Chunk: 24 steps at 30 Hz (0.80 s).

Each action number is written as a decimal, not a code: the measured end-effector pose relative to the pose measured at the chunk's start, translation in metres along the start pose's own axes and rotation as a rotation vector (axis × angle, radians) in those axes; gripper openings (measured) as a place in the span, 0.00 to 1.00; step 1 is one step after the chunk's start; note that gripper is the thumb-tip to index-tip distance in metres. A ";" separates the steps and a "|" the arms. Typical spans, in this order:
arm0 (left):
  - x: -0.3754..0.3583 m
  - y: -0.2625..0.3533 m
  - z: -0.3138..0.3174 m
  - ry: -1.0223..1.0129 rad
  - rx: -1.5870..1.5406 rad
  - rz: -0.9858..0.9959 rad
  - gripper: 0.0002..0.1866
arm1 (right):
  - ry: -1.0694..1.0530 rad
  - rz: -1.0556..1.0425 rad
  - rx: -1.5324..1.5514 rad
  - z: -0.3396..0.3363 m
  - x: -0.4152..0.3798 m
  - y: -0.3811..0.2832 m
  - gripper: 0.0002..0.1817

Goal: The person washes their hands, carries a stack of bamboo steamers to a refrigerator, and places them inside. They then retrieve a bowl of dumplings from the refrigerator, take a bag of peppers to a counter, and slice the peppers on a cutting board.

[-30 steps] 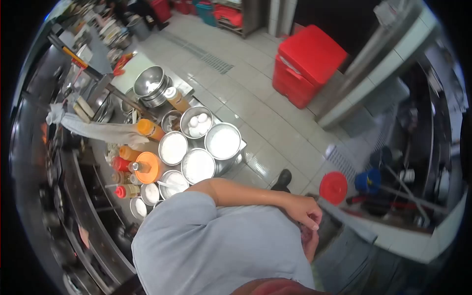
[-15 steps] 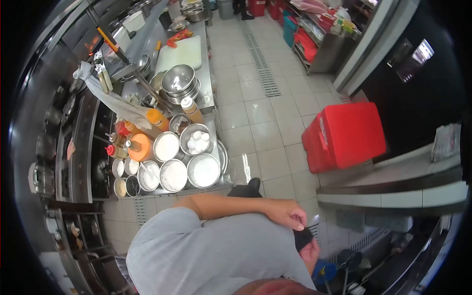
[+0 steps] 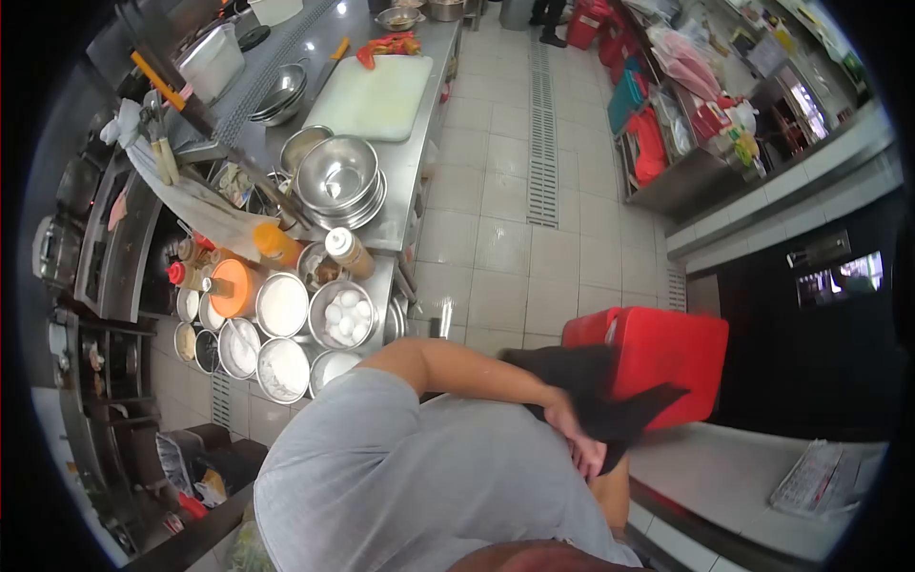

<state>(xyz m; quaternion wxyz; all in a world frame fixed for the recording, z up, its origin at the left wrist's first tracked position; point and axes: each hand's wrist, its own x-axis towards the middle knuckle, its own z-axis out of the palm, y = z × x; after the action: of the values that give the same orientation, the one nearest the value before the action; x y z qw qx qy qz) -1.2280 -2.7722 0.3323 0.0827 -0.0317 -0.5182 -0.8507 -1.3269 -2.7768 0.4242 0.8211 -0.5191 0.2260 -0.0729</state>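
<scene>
A black cloth point(image 3: 610, 410) fans out in front of my right side, smeared by motion and overlapping the red bin point(image 3: 675, 357). My left arm reaches across my grey shirt, and my left hand point(image 3: 575, 440) is closed at the cloth's near edge, its fingers bent around a gathered part. The forearm of my right arm comes up from below to the same spot; the cloth and my left fingers hide my right hand there.
To the left, a steel counter holds metal bowls of white powder, a bowl of eggs point(image 3: 347, 317), squeeze bottles point(image 3: 349, 253), stacked steel bowls point(image 3: 337, 173) and a cutting board point(image 3: 370, 98). A floor drain point(image 3: 542, 143) runs ahead. Another person's legs point(image 3: 548, 19) stand far off.
The black cloth, earlier a small dark bunch at my hands, has swung out wide. My view has turned, and the red bin now sits lower, behind the cloth.
</scene>
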 end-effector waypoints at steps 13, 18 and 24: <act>-0.173 0.109 -0.271 0.977 0.167 0.494 0.20 | 0.579 -0.670 -1.287 -0.204 0.251 -0.105 0.28; -0.219 0.233 -0.342 1.225 0.310 -0.301 0.41 | 0.140 -0.483 -0.957 -0.330 0.392 -0.104 0.23; -0.342 0.234 -0.395 1.606 0.783 -0.382 0.23 | -0.374 0.121 -1.574 -0.392 0.556 -0.171 0.28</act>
<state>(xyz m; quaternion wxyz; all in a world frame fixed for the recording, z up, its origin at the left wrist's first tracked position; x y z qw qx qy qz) -0.8380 -3.1904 0.3079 0.2811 0.6865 -0.5527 -0.3798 -0.9894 -3.3719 0.2711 0.2421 -0.9350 0.0978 0.2399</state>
